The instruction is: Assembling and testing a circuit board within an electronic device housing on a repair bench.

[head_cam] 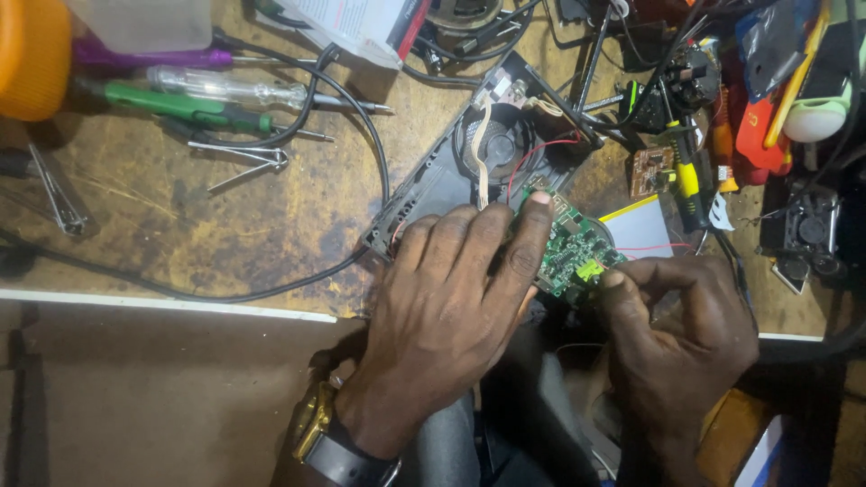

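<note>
white-red pkg top ctr, tilted

On my table, beyond the tweezers, lie a green screwdriver and a clear-handled screwdriver

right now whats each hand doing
Left hand: fingers pressed flat on the green circuit board, holding it.
Right hand: closed, pinching the board's near edge.
</note>
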